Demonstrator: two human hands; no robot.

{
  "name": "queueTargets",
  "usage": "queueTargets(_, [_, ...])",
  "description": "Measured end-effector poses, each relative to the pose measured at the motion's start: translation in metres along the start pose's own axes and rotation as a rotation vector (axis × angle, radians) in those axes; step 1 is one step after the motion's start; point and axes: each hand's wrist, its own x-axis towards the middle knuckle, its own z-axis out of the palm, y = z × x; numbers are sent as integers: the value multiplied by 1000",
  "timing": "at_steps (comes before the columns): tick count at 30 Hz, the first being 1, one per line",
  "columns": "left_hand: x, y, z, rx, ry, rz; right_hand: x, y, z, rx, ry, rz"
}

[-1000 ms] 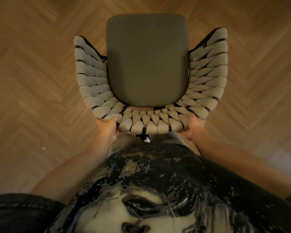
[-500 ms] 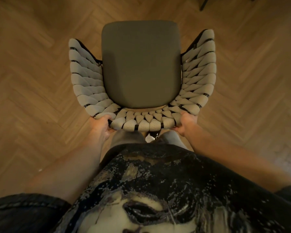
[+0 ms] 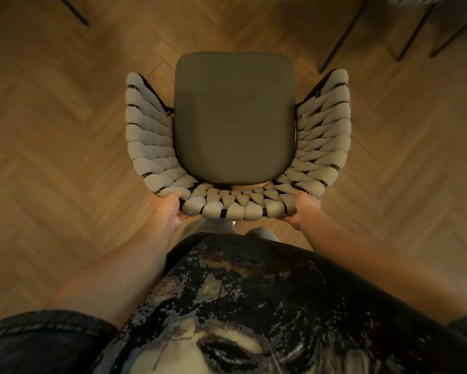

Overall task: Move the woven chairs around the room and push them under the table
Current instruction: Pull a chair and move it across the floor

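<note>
The left hand (image 3: 167,211) grips the rear rim of the woven chair (image 3: 236,206) at its left corner, its fingers (image 3: 174,197) curled over the top of the beige straps and clamped on the backrest; the right hand (image 3: 303,209) grips the same rim at the right corner, its fingers wrapped under and around the edge, likewise clamped on the backrest; between the two sets of fingers runs the curved back of wide woven bands on a dark frame; beyond the fingers, away from the person, lies the grey-green seat cushion (image 3: 235,117), flanked by the woven sides that sweep forward on either hand; the chair stands on the herringbone wood floor (image 3: 65,136), directly in front of the person; farther beyond the fingers of the right hand, at the top right, thin dark legs (image 3: 343,36) of other furniture slant across the floor, near the chair's right arm; another dark leg (image 3: 74,10) shows far beyond the left fingers at the top left; nearer than the fingers, a dark printed shirt (image 3: 254,306) fills the bottom of the view.
</note>
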Motion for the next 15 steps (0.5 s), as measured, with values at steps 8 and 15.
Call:
queueTargets(8, [38,97,79,7,6,38,18,-104,64,6,35,25])
queueTargets(15, [65,166,157,15,-6,42,40,-198,111,13,30,13])
